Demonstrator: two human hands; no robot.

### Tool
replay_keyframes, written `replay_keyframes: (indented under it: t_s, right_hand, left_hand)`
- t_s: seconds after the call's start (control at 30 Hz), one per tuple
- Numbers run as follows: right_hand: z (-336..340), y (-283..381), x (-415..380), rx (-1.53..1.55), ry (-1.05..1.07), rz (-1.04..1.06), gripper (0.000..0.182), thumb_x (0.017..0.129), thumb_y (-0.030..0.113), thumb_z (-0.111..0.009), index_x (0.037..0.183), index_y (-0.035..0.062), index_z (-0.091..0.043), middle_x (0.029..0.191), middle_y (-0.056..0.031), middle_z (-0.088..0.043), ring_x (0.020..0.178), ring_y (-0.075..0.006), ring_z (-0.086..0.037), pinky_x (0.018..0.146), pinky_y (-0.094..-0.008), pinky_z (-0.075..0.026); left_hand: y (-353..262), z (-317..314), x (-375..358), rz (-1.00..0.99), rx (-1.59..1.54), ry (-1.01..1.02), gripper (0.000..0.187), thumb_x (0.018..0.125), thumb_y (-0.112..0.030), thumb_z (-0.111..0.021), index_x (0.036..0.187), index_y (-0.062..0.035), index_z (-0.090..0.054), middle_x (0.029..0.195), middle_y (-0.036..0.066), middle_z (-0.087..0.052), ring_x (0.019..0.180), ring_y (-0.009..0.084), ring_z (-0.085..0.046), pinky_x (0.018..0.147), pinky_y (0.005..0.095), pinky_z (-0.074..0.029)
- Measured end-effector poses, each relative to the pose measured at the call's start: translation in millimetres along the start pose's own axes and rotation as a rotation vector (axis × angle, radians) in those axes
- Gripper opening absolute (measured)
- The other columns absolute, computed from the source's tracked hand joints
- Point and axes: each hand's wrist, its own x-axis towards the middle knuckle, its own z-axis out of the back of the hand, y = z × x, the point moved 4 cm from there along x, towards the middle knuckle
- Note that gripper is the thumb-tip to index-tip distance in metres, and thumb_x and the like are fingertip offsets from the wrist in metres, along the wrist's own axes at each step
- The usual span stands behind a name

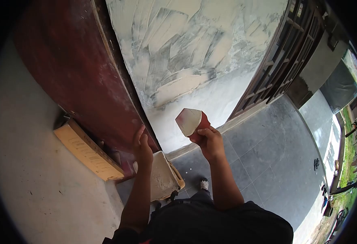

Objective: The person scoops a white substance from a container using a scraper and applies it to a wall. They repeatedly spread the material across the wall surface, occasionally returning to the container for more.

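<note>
My right hand [212, 143] grips a red putty spreader [203, 122], thumb on its near side. White putty [188, 121] covers most of the spreader's face. It is held up in front of the wall [194, 49], which carries streaky, uneven coats of white putty over grey. My left hand [143, 148] is raised beside the dark red door [85, 81], index finger and thumb stretched out and nothing in it. Below and between my hands, a rectangular tub [159, 162] smeared with putty overlaps my left forearm in this view.
A cardboard box [90, 149] lies at the left by the foot of the door. Grey tiles [264, 162] cover the floor on the right, where my foot [204, 184] shows. A barred window frame [276, 53] borders the wall's right side. Grass lies outside at far right.
</note>
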Motion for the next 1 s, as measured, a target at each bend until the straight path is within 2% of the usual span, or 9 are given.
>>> replay_keyframes:
  t_s: [0.03, 0.1, 0.17, 0.3, 0.4, 0.53, 0.63, 0.77, 1.0]
  right_hand:
    - [5.4, -0.6, 4.4, -0.018, 0.017, -0.019, 0.03, 0.082, 0.001, -0.056, 0.11, -0.0096, -0.058, 0.1, -0.0147, -0.066, 0.085, -0.0235, -0.067, 0.076, -0.0364, -0.058]
    - [14.1, -2.6, 15.7, -0.029, 0.023, -0.053, 0.029, 0.083, 0.0, -0.057, 0.11, -0.0088, -0.057, 0.099, -0.014, -0.066, 0.084, -0.0227, -0.067, 0.075, -0.0362, -0.058]
    - [29.1, -8.4, 28.0, -0.039, 0.06, -0.125, 0.026, 0.085, 0.002, -0.061, 0.11, -0.0054, -0.058, 0.098, -0.0117, -0.066, 0.085, -0.0206, -0.067, 0.077, -0.0351, -0.058]
    - [60.4, -8.0, 51.0, -0.098, 0.136, -0.192, 0.028, 0.086, 0.003, -0.066, 0.111, -0.0026, -0.058, 0.098, -0.0101, -0.065, 0.085, -0.0168, -0.064, 0.076, -0.0297, -0.054]
    - [65.9, -0.6, 64.7, -0.112, 0.167, -0.201, 0.032, 0.085, 0.004, -0.068, 0.114, 0.0, -0.055, 0.096, -0.0084, -0.064, 0.081, -0.0124, -0.061, 0.071, -0.0257, -0.049]
    - [64.5, 10.9, 73.9, -0.077, 0.169, -0.263, 0.033, 0.085, 0.004, -0.07, 0.112, 0.0041, -0.05, 0.093, -0.0049, -0.063, 0.071, -0.0079, -0.053, 0.063, -0.023, -0.042]
    - [59.3, 15.0, 73.3, -0.066, 0.209, -0.304, 0.03, 0.085, 0.005, -0.07, 0.108, 0.0049, -0.05, 0.09, -0.0032, -0.062, 0.07, -0.0075, -0.052, 0.062, -0.0227, -0.041]
    - [54.2, 15.4, 68.9, -0.075, 0.233, -0.296, 0.03, 0.086, 0.004, -0.069, 0.111, 0.0055, -0.053, 0.087, -0.0009, -0.061, 0.068, -0.0061, -0.051, 0.061, -0.0216, -0.04]
    - [60.6, 15.1, 59.2, -0.269, 0.254, -0.313, 0.02, 0.087, 0.009, -0.07, 0.105, 0.0024, -0.064, 0.081, 0.001, -0.062, 0.065, -0.0052, -0.05, 0.06, -0.0212, -0.04]
  left_hand:
    - [10.5, -13.8, -17.0, 0.247, -0.131, 0.062, 0.035, 0.094, -0.015, -0.049, 0.122, 0.0025, -0.061, 0.112, 0.011, -0.067, 0.106, 0.0198, -0.062, 0.095, 0.0328, -0.047]
    - [29.3, -47.9, -50.3, 0.393, -0.227, 0.234, 0.032, 0.094, -0.02, -0.052, 0.114, 0.0011, -0.065, 0.1, 0.005, -0.068, 0.094, 0.0131, -0.063, 0.085, 0.0277, -0.049]
    - [19.3, -82.7, -77.2, 0.599, -0.351, 0.439, 0.033, 0.095, -0.024, -0.056, 0.113, 0.0014, -0.064, 0.104, 0.009, -0.068, 0.095, 0.0159, -0.065, 0.083, 0.0336, -0.052]
    - [-0.7, -137.7, -94.6, 0.645, -0.339, 0.384, 0.033, 0.094, -0.024, -0.061, 0.114, 0.0021, -0.063, 0.105, 0.009, -0.068, 0.095, 0.0167, -0.065, 0.079, 0.0325, -0.054]
    - [-16.6, -165.5, -87.7, 0.552, -0.323, 0.132, 0.034, 0.089, -0.019, -0.071, 0.113, 0.0031, -0.062, 0.102, 0.009, -0.068, 0.091, 0.0148, -0.065, 0.075, 0.0285, -0.055]
    - [-23.0, -185.1, -83.9, 0.541, -0.34, -0.041, 0.03, 0.088, -0.016, -0.071, 0.11, 0.0032, -0.064, 0.099, 0.007, -0.069, 0.086, 0.0123, -0.065, 0.071, 0.0262, -0.055]
    - [-25.9, -186.7, -84.4, 0.523, -0.391, -0.121, 0.026, 0.089, -0.015, -0.071, 0.108, 0.0029, -0.066, 0.096, 0.007, -0.07, 0.083, 0.0119, -0.065, 0.069, 0.0254, -0.055]
    - [-23.5, -182.4, -86.8, 0.496, -0.402, -0.164, 0.022, 0.09, -0.013, -0.067, 0.105, 0.0028, -0.066, 0.092, 0.007, -0.07, 0.081, 0.012, -0.065, 0.068, 0.0261, -0.056]
    - [-22.2, -172.0, -90.7, 0.556, -0.565, -0.316, 0.018, 0.093, -0.009, -0.059, 0.107, 0.0016, -0.06, 0.097, 0.01, -0.068, 0.081, 0.0142, -0.065, 0.068, 0.0282, -0.058]
